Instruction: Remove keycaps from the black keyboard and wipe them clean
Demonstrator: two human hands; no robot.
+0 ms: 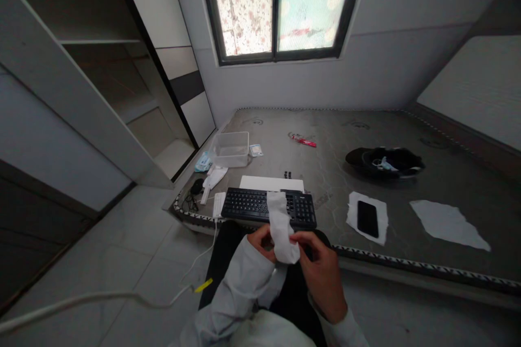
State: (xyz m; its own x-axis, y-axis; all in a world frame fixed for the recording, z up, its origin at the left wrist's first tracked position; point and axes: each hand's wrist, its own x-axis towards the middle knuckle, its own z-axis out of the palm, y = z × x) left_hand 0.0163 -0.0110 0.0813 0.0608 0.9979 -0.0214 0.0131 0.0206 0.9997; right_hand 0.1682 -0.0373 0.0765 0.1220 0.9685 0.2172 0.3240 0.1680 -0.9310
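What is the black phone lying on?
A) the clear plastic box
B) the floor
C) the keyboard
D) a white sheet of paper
D: the phone lies flat on a white sheet on the mattress, to the right of the keyboard and apart from it.

Home bedroom, bare mattress point(366, 135) under a window point(277, 5), open wardrobe point(81, 65) at left, tiled floor point(122, 260)

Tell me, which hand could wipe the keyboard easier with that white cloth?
Probably the right hand: it pinches the white cloth lower down, nearer the black keyboard. The left hand only steadies the cloth's edge.
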